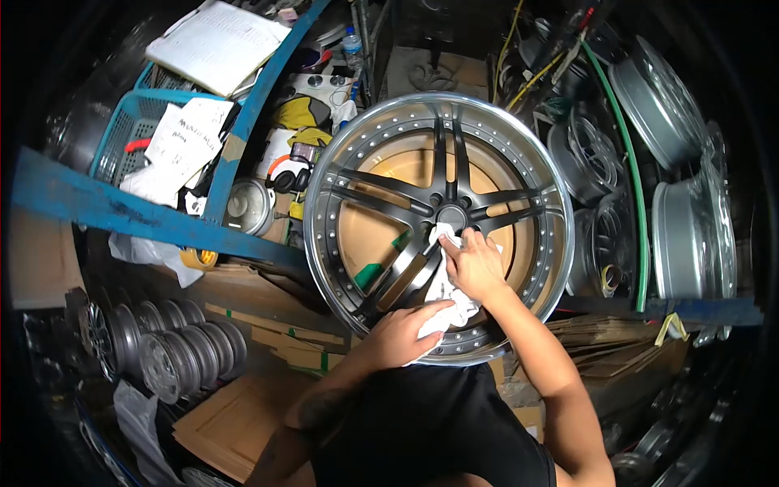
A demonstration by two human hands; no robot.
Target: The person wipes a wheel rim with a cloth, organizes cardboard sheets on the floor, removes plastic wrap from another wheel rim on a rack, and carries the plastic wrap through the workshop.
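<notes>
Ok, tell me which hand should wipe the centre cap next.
Probably the right hand: its fingers press the cloth just below the cap. The left hand is farther off, at the cloth's lower end near the rim.

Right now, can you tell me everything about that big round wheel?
The big, round, metal-looking wheel has a shiny silver outer lip and dark grey spokes in pairs, joined around a round centre cap. Little bolt heads ring its inside edge. It has no tyre, and its face is towards us. Brown board shows through the gaps. The person's right hand presses a crumpled white cloth near the centre; the left hand holds it by the bottom edge.
</notes>
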